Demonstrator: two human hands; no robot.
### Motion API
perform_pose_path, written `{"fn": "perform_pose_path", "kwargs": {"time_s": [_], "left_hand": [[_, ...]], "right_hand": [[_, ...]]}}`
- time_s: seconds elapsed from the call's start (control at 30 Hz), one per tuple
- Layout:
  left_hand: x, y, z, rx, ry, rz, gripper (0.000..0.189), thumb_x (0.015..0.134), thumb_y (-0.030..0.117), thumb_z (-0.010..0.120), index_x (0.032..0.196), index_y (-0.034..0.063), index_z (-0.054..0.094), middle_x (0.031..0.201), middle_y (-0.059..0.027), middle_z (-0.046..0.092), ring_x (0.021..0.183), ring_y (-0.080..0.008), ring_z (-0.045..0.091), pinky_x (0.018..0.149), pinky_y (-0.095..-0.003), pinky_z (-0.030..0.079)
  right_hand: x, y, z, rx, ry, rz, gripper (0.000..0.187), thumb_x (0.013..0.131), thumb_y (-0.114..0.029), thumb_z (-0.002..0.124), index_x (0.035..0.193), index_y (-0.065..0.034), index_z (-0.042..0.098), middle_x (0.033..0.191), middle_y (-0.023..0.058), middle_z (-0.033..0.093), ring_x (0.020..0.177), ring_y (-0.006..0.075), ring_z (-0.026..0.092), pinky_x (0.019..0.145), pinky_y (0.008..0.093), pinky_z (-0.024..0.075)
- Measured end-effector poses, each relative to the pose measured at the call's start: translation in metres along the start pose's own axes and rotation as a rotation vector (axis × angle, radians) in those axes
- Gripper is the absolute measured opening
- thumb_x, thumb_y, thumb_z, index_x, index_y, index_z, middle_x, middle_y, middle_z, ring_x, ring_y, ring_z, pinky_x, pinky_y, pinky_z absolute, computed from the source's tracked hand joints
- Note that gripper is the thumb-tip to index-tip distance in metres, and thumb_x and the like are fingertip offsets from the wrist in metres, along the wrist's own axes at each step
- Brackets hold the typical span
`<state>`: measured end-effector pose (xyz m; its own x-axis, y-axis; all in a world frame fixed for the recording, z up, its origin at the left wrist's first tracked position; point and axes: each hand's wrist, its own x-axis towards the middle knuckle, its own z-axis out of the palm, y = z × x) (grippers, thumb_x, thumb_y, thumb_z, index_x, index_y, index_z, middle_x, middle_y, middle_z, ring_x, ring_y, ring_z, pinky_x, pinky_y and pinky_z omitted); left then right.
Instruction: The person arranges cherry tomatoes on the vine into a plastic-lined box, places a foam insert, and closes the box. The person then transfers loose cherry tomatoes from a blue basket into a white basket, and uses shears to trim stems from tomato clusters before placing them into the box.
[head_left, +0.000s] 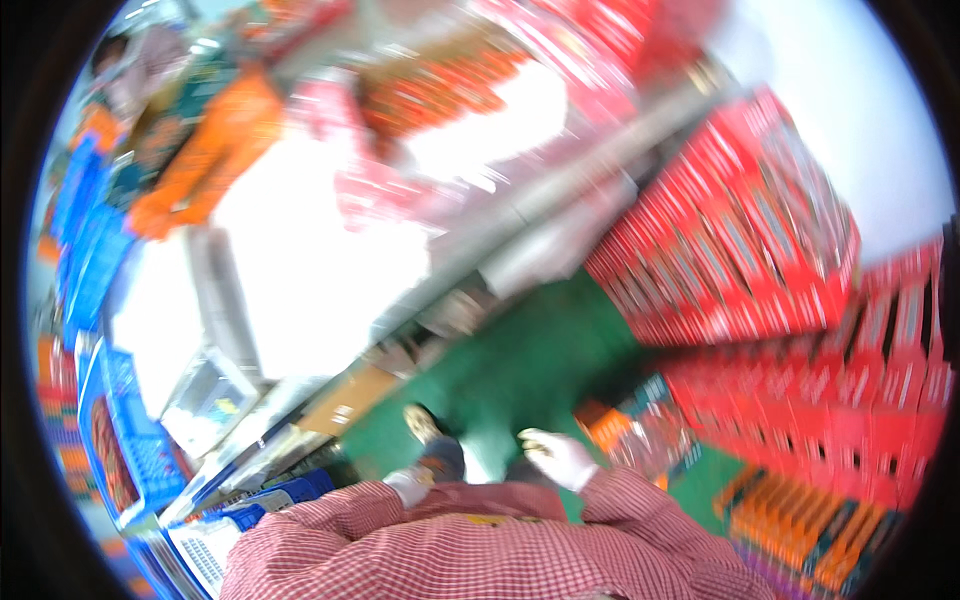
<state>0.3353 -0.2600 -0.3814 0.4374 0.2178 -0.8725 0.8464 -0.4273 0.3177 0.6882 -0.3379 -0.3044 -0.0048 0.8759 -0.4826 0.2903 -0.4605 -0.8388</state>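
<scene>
My left hand (409, 484), in a whitish glove, is low in front of my body, beside my left thigh. Blur and the angle hide its fingers, so I cannot tell whether it holds anything. My right hand (556, 456) hangs over the green floor (555, 345), also in a white glove with yellowish fingertips. Its fingers are loosely curled and nothing shows in them. Close to its right stands a clear-wrapped stack (649, 431) with orange and teal parts. Past my left hand is the edge of a long worktable (450, 277).
Tall stacks of red crates (731, 232) rise at the right, with another red row (817, 405) below. Orange crates (787, 525) are at the lower right. Blue crates (135, 427) line the far left. A cardboard box (349, 401) sits under the table. A person (150, 64) is at the upper left.
</scene>
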Motion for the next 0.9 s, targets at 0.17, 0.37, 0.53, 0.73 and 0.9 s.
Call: {"fn": "perform_pose_path", "kwargs": {"time_s": [0.17,0.37,0.53,0.73,0.9], "left_hand": [[-0.08,-0.085,-0.045,-0.636,0.247,-0.086,0.044,0.092,0.039,0.055,0.13,0.0179,0.062,0.131,-0.016,0.061,0.118,-0.0333,0.059,0.101,-0.0388,0.045],[-0.179,-0.165,-0.053,-0.963,0.368,-0.248,0.063,0.084,0.047,0.071,0.129,0.0046,0.061,0.129,-0.0178,0.062,0.123,-0.0308,0.056,0.102,-0.0375,0.044],[-0.232,-0.194,-0.047,-1.149,0.536,-0.341,0.053,0.085,0.038,0.07,0.125,0.004,0.063,0.125,-0.0169,0.064,0.119,-0.0274,0.058,0.101,-0.0363,0.046],[-0.301,-0.187,-0.067,-1.429,0.78,-0.201,0.038,0.09,0.026,0.066,0.121,0.0041,0.066,0.121,-0.0156,0.066,0.114,-0.0238,0.061,0.098,-0.0346,0.048],[-0.375,-0.202,-0.097,-1.333,1.078,0.059,0.028,0.093,0.015,0.063,0.118,0.0042,0.068,0.117,-0.0145,0.068,0.109,-0.0208,0.064,0.096,-0.0331,0.05]], "right_hand": [[0.102,-0.265,-0.025,-0.287,0.623,-0.873,0.031,0.082,0.004,0.057,0.111,-0.0033,0.066,0.091,0.0119,0.068,0.082,0.0295,0.064,0.076,0.0373,0.0513],[0.231,-0.501,0.059,-0.658,0.459,-1.281,0.042,0.08,-0.011,0.066,0.12,-0.004,0.06,0.111,0.018,0.063,0.106,0.0357,0.058,0.091,0.0439,0.0462],[0.371,-0.621,0.129,-1.118,0.611,-1.133,0.081,0.08,-0.028,0.072,0.148,-0.0074,0.033,0.14,0.0125,0.049,0.13,0.0306,0.043,0.114,0.0512,0.0256],[0.456,-0.663,0.167,-1.254,0.607,-1.139,0.051,0.067,-0.037,0.082,0.105,-0.0126,0.06,0.092,0.0046,0.061,0.097,0.0254,0.058,0.091,0.0434,0.0381],[0.412,-0.7,0.158,-0.984,0.589,-1.449,0.047,0.06,-0.035,0.085,0.093,-0.0104,0.061,0.085,0.008,0.061,0.087,0.0307,0.058,0.08,0.0432,0.0399]]}}
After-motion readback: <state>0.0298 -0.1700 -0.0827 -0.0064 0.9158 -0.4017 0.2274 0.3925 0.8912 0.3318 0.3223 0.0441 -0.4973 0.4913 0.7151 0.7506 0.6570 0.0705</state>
